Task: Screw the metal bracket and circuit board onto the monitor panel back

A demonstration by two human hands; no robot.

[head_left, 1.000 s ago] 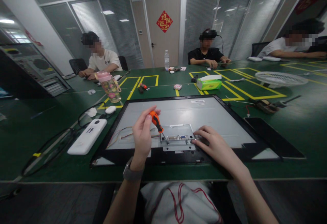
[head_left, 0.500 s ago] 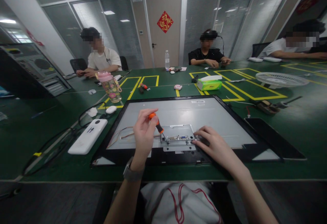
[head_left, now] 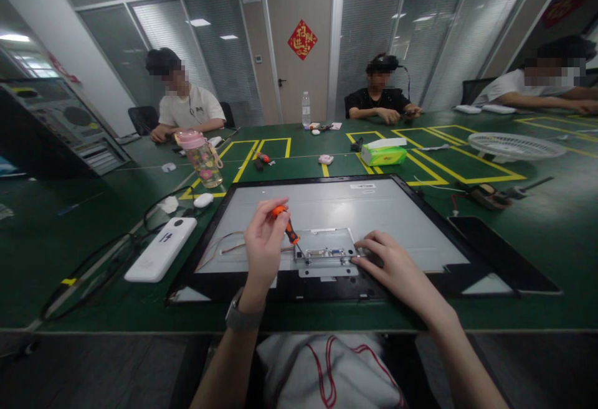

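Observation:
My left hand is closed on an orange and black screwdriver, held tilted. Its shaft slants down to the left end of the port row on a metal bracket. That bracket, with a blue and a pale connector, sits at the lower middle of a flat monitor panel, grey-backed and black-rimmed, lying on the table. At the bracket's right end, my right hand grips it between thumb and fingers. Thin wires run left from the bracket, passing behind my left hand.
A white power bank and black cables lie left of the panel; a pink-lidded bottle stands behind them. A dark phone-like slab is on the right. Beyond are a green tissue pack, a white round basket and several seated people.
The screwdriver's handle has turned slightly in my left hand. My right hand stays at the bracket. Across the table, the person at the left has shifted their hands a little.

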